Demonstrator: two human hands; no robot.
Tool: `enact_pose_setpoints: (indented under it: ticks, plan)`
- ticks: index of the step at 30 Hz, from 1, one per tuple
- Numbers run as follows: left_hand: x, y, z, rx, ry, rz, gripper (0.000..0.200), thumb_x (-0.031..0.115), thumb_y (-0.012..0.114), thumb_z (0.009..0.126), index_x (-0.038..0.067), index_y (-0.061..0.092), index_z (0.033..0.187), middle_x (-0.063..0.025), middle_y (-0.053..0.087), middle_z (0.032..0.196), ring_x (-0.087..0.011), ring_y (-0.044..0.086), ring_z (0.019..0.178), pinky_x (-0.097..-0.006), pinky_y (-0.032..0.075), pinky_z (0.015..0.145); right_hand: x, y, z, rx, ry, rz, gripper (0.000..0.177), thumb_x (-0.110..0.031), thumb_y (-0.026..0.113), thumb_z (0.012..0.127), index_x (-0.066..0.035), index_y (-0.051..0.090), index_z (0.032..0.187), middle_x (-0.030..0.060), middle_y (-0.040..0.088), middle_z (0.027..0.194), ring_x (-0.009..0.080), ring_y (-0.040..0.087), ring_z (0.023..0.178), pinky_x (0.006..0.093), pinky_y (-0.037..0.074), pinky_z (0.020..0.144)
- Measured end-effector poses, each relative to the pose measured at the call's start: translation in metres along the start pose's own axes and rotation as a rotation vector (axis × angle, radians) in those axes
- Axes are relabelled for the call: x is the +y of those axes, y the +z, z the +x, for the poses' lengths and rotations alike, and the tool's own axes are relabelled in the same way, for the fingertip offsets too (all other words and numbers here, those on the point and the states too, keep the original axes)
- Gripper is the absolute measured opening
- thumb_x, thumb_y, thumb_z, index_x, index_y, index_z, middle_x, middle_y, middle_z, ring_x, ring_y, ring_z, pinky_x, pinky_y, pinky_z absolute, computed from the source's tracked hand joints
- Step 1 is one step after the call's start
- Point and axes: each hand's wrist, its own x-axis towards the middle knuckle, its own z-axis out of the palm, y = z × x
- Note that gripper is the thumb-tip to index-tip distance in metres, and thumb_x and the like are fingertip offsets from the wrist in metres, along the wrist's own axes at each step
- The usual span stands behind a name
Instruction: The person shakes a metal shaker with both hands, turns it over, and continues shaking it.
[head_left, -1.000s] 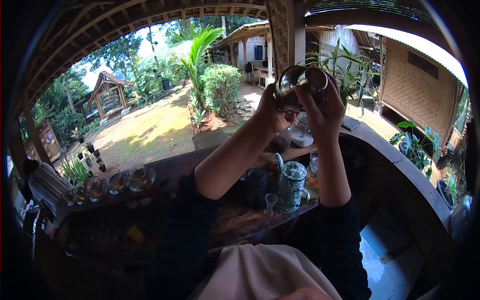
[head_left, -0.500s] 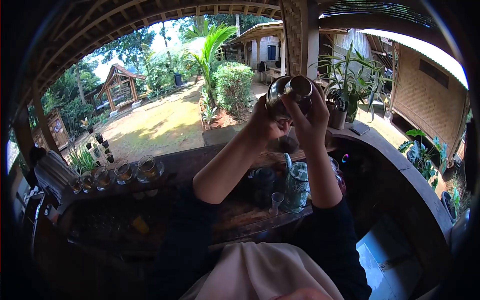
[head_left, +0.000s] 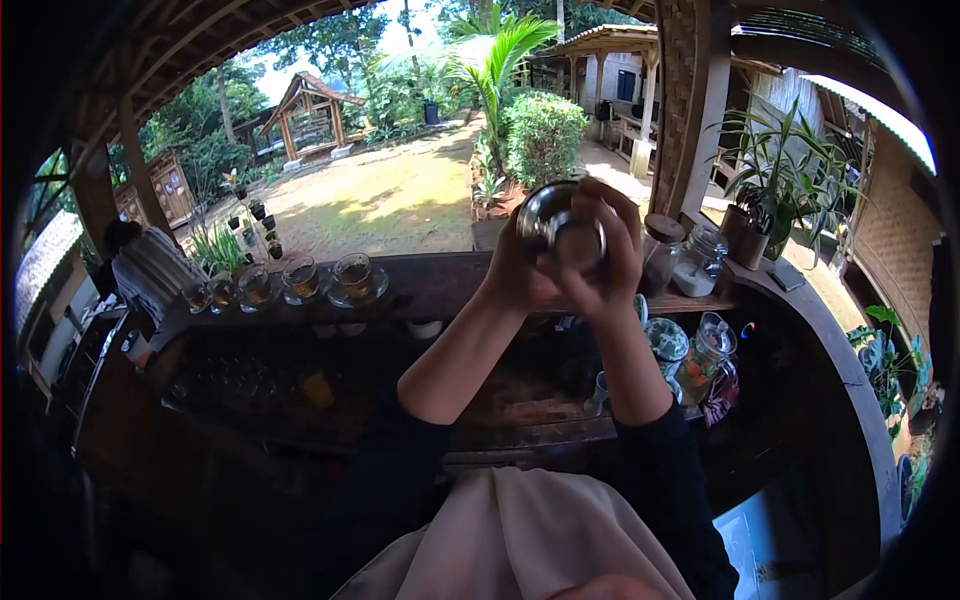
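Raised before me, above the counter, is a shiny metal cocktail shaker (head_left: 556, 208), seen nearly end-on. My left hand (head_left: 522, 262) is closed around its left and lower side. On the right, my right hand (head_left: 617, 255) wraps the other side, its fingers over the upper edge and its thumb across the front. The narrower end of the shaker faces me and is smeared by motion. Below my right forearm stands a green-and-white enamel pot (head_left: 665, 342), partly hidden by that arm. A small clear glass (head_left: 597, 393) stands at its left.
Several glasses of brown drink line the counter at left, the nearest glass (head_left: 352, 276) on a saucer. Lidded jars (head_left: 700, 262), a glass pitcher (head_left: 708, 350) and a potted plant (head_left: 775, 200) stand at right. A phone (head_left: 788, 276) lies on the ledge. Someone in a striped top (head_left: 150, 270) is at far left.
The view has turned left, so the surroundings sit farther right. My hands have come slightly lower with the shaker, and its narrow end has swung downward. Both hands keep their hold.
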Motion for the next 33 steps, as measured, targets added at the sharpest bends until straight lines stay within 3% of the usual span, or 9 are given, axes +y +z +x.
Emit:
enact_pose_setpoints:
  ticks: [2, 7, 9, 12, 18, 27, 29, 31, 33]
  plan:
    - [0.0, -0.037, -0.008, 0.096, -0.205, -0.575, 0.056, 0.05, 0.032, 0.095, 0.005, 0.054, 0.12, -0.0121, 0.064, 0.107, -0.0262, 0.061, 0.102, -0.0459, 0.051, 0.088, 0.001, 0.015, 0.0, 0.013, 0.349, 0.022, 0.044, -0.02, 0.076, 0.069, -0.004, 0.062, 0.109, 0.0162, 0.057, 0.114, 0.0327, 0.058, 0.103, 0.0473, 0.046, 0.086]
    - [0.063, 0.041, -0.103, -0.281, -0.313, -0.732, 0.07, 0.057, 0.041, 0.091, 0.001, 0.042, 0.132, -0.0222, 0.056, 0.118, -0.0315, 0.06, 0.103, -0.0443, 0.053, 0.087, -0.104, 0.02, 0.007, -0.287, -0.368, -0.037, 0.027, -0.016, 0.064, 0.079, -0.016, 0.066, 0.106, 0.0019, 0.06, 0.116, 0.0279, 0.058, 0.11, 0.0421, 0.042, 0.093]
    - [0.053, 0.032, -0.121, -0.717, 0.049, -0.45, 0.076, 0.057, 0.055, 0.087, 0.005, 0.031, 0.138, -0.0195, 0.047, 0.126, -0.0296, 0.051, 0.116, -0.0502, 0.05, 0.082, -0.119, 0.033, -0.012, -0.267, -0.715, 0.137, 0.028, -0.011, 0.062, 0.081, -0.027, 0.063, 0.103, -0.0108, 0.06, 0.116, 0.0137, 0.058, 0.111, 0.039, 0.033, 0.103]
    - [0.064, 0.001, -0.134, -0.519, 0.059, -0.408, 0.076, 0.057, 0.055, 0.087, 0.005, 0.031, 0.137, -0.0193, 0.047, 0.126, -0.0301, 0.05, 0.116, -0.0506, 0.05, 0.083, -0.1, 0.075, -0.024, 0.004, -0.931, 0.223, 0.026, -0.013, 0.062, 0.081, -0.029, 0.063, 0.102, -0.0109, 0.06, 0.116, 0.0126, 0.058, 0.11, 0.0382, 0.035, 0.1]
    - [0.068, -0.094, -0.126, 0.329, 0.118, -0.661, 0.077, 0.058, 0.055, 0.087, 0.005, 0.031, 0.137, -0.019, 0.047, 0.126, -0.0312, 0.05, 0.116, -0.0513, 0.049, 0.085, -0.042, 0.173, -0.034, -0.165, 0.489, 0.3, 0.04, -0.027, 0.074, 0.068, -0.013, 0.066, 0.106, 0.0131, 0.06, 0.113, 0.0311, 0.059, 0.106, 0.0465, 0.044, 0.087]
    - [0.134, -0.058, -0.197, -0.531, 0.398, -0.248, 0.078, 0.059, 0.054, 0.086, 0.005, 0.031, 0.137, -0.0184, 0.048, 0.127, -0.0329, 0.05, 0.117, -0.0523, 0.048, 0.087, -0.125, 0.182, -0.04, -0.07, -0.827, 0.44, 0.034, -0.009, 0.069, 0.076, -0.029, 0.064, 0.103, -0.0127, 0.059, 0.109, 0.0071, 0.059, 0.107, 0.0385, 0.035, 0.101]
    - [0.136, -0.083, -0.205, -0.467, 0.381, -0.235, 0.078, 0.059, 0.054, 0.086, 0.004, 0.031, 0.137, -0.0183, 0.048, 0.127, -0.0333, 0.05, 0.117, -0.0525, 0.047, 0.088, -0.106, 0.222, -0.076, 0.251, -0.795, 0.465, 0.036, -0.011, 0.071, 0.074, -0.028, 0.063, 0.103, -0.0126, 0.059, 0.109, 0.0121, 0.059, 0.108, 0.04, 0.036, 0.099]
    - [0.142, -0.099, -0.219, -0.369, 0.074, -0.792, 0.075, 0.058, 0.052, 0.087, 0.006, 0.032, 0.137, -0.0132, 0.049, 0.125, -0.0294, 0.051, 0.116, -0.0498, 0.046, 0.091, -0.089, 0.214, -0.049, -0.253, -0.335, 0.438, 0.037, -0.012, 0.073, 0.071, -0.021, 0.064, 0.105, 0.0032, 0.06, 0.114, 0.0292, 0.058, 0.109, 0.0468, 0.041, 0.094]
    - [0.124, -0.141, -0.204, 0.43, 0.449, -0.669, 0.067, 0.053, 0.042, 0.09, 0.003, 0.041, 0.134, -0.0169, 0.056, 0.12, -0.0314, 0.056, 0.112, -0.0425, 0.048, 0.094, -0.07, 0.256, -0.056, -0.299, 0.299, 0.423, 0.052, -0.018, 0.078, 0.063, -0.004, 0.061, 0.11, 0.0175, 0.055, 0.12, 0.0378, 0.054, 0.112, 0.0503, 0.043, 0.091]
